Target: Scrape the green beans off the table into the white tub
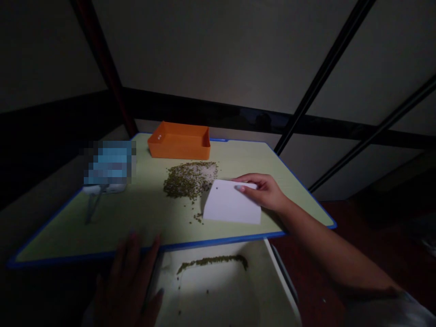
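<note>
My right hand is closed on a white flat scraper card, which stands tilted on the pale green table just right of a pile of small green beans. A few stray beans lie by the card's lower left corner. My left hand rests at the table's near blue edge with its fingers stretched out, touching the left rim of a white tray held below the edge. A line of green beans lies in that tray.
An orange open box stands at the table's far edge behind the beans. A blurred blue-and-white object on a small stand sits at the left. Dark bars and a wall rise behind the table.
</note>
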Available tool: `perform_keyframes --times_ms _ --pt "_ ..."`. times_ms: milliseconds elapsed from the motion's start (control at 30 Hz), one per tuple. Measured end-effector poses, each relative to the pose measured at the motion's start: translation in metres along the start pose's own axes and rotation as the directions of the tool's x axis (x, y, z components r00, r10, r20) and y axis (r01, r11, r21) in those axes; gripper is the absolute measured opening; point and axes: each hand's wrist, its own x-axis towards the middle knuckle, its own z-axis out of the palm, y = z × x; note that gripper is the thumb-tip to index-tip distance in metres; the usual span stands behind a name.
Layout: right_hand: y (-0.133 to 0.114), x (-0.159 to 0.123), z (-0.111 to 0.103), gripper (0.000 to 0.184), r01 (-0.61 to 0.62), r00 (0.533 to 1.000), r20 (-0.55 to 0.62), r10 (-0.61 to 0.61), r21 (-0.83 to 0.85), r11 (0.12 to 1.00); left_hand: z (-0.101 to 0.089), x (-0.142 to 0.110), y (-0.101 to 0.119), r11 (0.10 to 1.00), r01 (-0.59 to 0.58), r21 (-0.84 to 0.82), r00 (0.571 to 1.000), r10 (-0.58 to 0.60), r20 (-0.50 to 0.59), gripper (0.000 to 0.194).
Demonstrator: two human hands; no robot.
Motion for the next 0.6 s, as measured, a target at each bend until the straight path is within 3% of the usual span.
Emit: perform_keyframes --times_ms 133,300,500,600 --pt "-0.014 -0.001 0.001 0.036 -0.006 1.0 -0.031 0.005 -0.032 0.999 -0.009 -0.001 0.011 0.997 0.063 -0.036 0.997 -0.061 0.048 0.06" --pt "-0.038 0.006 0.0 0.036 0.067 0.997 0.057 -0.059 -0.152 0.986 -0.009 0.0 0.013 0.993 0.084 -0.08 0.996 -0.082 0.028 0.061" --pt "-0.024 0.014 0.009 0.038 0.093 0.996 0.005 -0.093 -0.101 0.991 -0.018 0.006 0.022 0.991 0.13 -0.012 0.987 -0.128 0.1 0.057" --pt "-0.017 0.012 0.012 0.037 0.073 0.997 0.02 -0.072 -0.062 0.995 -0.02 0.007 0.024 0.991 0.13 0.011 0.989 -0.13 0.07 0.057"
